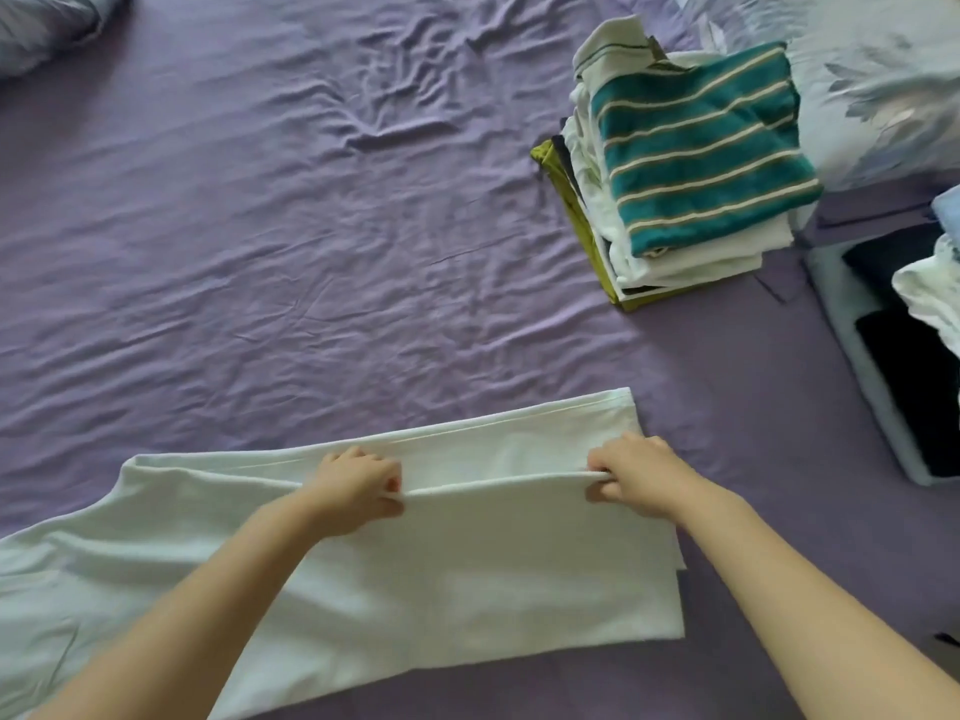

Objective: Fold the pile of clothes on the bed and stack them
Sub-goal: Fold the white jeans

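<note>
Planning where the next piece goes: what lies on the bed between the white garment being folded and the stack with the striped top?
Only bare, wrinkled purple sheet lies between the white garment and the stack, as the head view shows.

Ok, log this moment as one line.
step: folding white garment | left hand: pinches fold edge | right hand: pinches fold edge | stack: striped top uppermost

Two hands, left (358,483) and right (631,472), pinch one white garment (467,563); one folded stack (680,168) beyond the right grip.
</note>
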Action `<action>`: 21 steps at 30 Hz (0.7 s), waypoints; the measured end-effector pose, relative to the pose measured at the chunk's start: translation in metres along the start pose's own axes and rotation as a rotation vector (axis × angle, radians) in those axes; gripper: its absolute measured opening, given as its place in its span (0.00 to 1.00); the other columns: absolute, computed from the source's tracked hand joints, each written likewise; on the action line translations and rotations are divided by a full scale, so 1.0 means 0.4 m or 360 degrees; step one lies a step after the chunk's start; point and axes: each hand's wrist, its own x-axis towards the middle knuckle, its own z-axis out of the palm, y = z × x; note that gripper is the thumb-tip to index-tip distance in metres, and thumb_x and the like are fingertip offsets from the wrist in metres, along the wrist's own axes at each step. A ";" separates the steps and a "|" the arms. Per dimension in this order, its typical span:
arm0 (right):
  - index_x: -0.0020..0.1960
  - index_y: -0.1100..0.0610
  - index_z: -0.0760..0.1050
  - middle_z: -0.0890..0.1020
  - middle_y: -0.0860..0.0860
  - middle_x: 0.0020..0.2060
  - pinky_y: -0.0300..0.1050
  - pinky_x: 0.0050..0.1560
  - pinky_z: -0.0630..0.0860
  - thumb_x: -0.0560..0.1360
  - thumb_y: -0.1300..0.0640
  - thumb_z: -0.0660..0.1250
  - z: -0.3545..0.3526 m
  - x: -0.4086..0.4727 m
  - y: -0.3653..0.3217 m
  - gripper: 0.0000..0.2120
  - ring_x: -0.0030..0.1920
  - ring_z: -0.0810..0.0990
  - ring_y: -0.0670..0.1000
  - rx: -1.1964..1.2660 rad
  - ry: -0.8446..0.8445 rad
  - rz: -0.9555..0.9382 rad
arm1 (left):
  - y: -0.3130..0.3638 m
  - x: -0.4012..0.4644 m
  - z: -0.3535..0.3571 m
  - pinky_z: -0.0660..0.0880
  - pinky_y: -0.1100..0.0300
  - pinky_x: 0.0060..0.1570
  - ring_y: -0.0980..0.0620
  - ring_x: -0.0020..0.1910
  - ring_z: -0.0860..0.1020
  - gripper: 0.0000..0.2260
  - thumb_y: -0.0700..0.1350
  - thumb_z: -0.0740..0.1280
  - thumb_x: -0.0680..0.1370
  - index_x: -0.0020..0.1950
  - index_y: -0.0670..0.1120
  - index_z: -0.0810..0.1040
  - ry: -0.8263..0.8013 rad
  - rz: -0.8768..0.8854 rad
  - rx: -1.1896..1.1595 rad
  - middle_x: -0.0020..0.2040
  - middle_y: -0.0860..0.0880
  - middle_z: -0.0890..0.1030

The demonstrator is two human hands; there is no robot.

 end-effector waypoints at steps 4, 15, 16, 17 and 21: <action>0.38 0.50 0.66 0.74 0.46 0.38 0.45 0.41 0.69 0.74 0.52 0.69 -0.099 -0.009 0.064 0.11 0.44 0.73 0.50 0.0488 -0.0021 0.0031 | -0.022 -0.004 -0.082 0.63 0.59 0.41 0.49 0.44 0.70 0.10 0.50 0.64 0.79 0.47 0.49 0.64 -0.0005 0.0004 -0.0264 0.44 0.52 0.73; 0.62 0.60 0.68 0.75 0.56 0.55 0.52 0.52 0.74 0.73 0.55 0.70 0.111 -0.001 0.099 0.21 0.51 0.76 0.58 0.1218 0.0777 0.0718 | 0.186 0.102 0.047 0.54 0.42 0.72 0.41 0.71 0.65 0.32 0.48 0.73 0.71 0.73 0.49 0.66 0.0736 -0.0345 0.0128 0.69 0.43 0.70; 0.57 0.58 0.69 0.76 0.55 0.51 0.49 0.47 0.73 0.74 0.55 0.70 0.137 -0.024 0.098 0.16 0.48 0.76 0.56 0.1311 0.0825 0.0727 | 0.225 0.092 0.063 0.60 0.40 0.69 0.38 0.68 0.69 0.32 0.44 0.76 0.67 0.70 0.47 0.72 0.0857 -0.0274 0.0080 0.67 0.40 0.72; 0.51 0.56 0.70 0.76 0.54 0.47 0.45 0.44 0.70 0.74 0.55 0.69 0.160 -0.049 0.096 0.10 0.45 0.76 0.55 0.1385 0.0883 0.0705 | 0.261 0.081 0.085 0.70 0.40 0.62 0.35 0.62 0.75 0.30 0.41 0.79 0.62 0.64 0.45 0.78 0.1000 -0.0176 0.0027 0.62 0.38 0.77; 0.42 0.53 0.76 0.79 0.50 0.42 0.37 0.43 0.68 0.80 0.53 0.61 0.242 -0.138 0.088 0.10 0.46 0.77 0.53 0.1634 0.0944 0.0627 | 0.420 0.004 0.174 0.78 0.54 0.37 0.43 0.40 0.80 0.17 0.55 0.73 0.66 0.49 0.47 0.81 0.0971 0.0314 -0.0362 0.45 0.47 0.80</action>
